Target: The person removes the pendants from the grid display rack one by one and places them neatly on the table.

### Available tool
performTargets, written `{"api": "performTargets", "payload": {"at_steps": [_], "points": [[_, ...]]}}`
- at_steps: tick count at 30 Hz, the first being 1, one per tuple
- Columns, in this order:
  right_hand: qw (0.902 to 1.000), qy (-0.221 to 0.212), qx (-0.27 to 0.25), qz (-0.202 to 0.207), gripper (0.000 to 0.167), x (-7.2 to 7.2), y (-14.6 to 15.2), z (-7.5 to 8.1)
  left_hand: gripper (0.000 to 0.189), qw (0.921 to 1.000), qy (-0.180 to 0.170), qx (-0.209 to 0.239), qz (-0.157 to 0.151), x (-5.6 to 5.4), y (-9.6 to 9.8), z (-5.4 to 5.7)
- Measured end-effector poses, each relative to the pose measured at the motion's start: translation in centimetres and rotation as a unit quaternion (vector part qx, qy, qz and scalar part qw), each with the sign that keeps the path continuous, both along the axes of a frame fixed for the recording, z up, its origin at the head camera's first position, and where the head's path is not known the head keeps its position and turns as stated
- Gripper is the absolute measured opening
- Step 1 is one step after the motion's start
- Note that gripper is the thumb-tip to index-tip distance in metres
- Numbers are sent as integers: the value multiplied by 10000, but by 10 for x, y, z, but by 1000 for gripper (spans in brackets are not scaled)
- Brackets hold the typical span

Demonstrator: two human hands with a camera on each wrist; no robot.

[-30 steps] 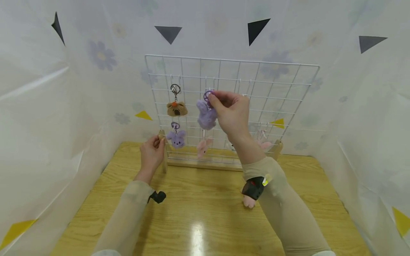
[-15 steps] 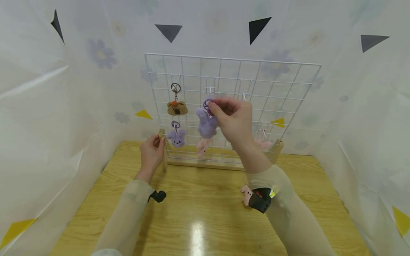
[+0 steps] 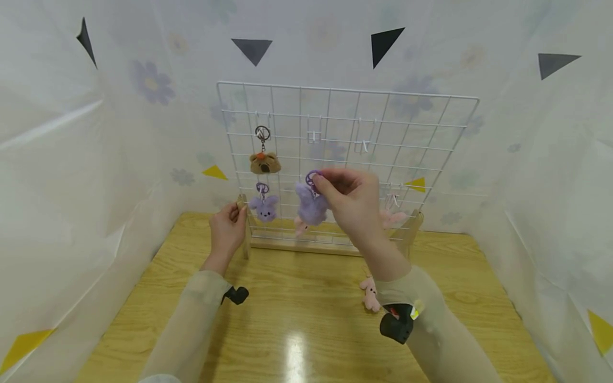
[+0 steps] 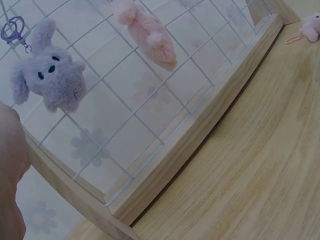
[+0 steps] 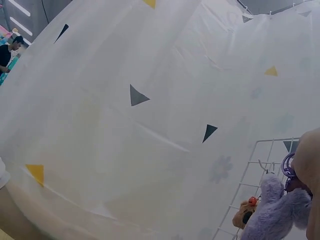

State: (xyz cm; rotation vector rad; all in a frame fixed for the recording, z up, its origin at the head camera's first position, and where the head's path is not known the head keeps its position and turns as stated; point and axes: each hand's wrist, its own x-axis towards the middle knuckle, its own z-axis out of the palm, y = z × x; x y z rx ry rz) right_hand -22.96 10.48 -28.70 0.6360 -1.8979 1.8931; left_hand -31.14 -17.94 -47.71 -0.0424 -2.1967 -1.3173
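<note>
My right hand point(image 3: 356, 207) pinches the purple ring of a fluffy lilac bunny keychain point(image 3: 312, 208), which hangs in front of the white wire grid rack point(image 3: 345, 91), below a bare top hook point(image 3: 313, 136). In the right wrist view, this lilac keychain point(image 5: 275, 212) dangles beside my fingers. On the left, my left hand point(image 3: 226, 229) grips the rack's wooden post point(image 3: 246, 242) near its top. Next to that hand, a second lilac bunny keychain point(image 3: 264, 207) hangs on a hook, with a brown bear-head keychain point(image 3: 265, 163) above it.
A pink plush keychain point(image 3: 300, 227) hangs behind the held one, partly hidden. Another pink plush point(image 3: 392, 218) hangs at the rack's right, partly behind my right hand. On the wooden table point(image 3: 287, 298) lies a pink plush charm point(image 3: 370, 293) beside my right sleeve. White sheeting surrounds the table.
My right hand has lowered the lilac bunny keychain from the top middle hook to the lower part of the grid. My left hand has stayed at the post.
</note>
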Motion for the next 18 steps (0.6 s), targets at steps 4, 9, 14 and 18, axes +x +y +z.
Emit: {"api": "performTargets", "payload": {"at_steps": [4, 9, 14, 18], "points": [[9999, -47, -22, 95, 9, 4, 3, -6, 26, 10000, 58, 7, 7, 0, 1, 0], [9999, -38, -39, 145, 9, 10, 6, -11, 24, 9999, 104, 53, -12, 1, 1, 0], [9996, -89, 47, 272, 8, 16, 11, -19, 25, 9999, 78, 102, -12, 1, 1, -1], [9994, -212, 92, 254, 7, 22, 15, -26, 26, 9999, 47, 91, 15, 1, 2, 0]]}}
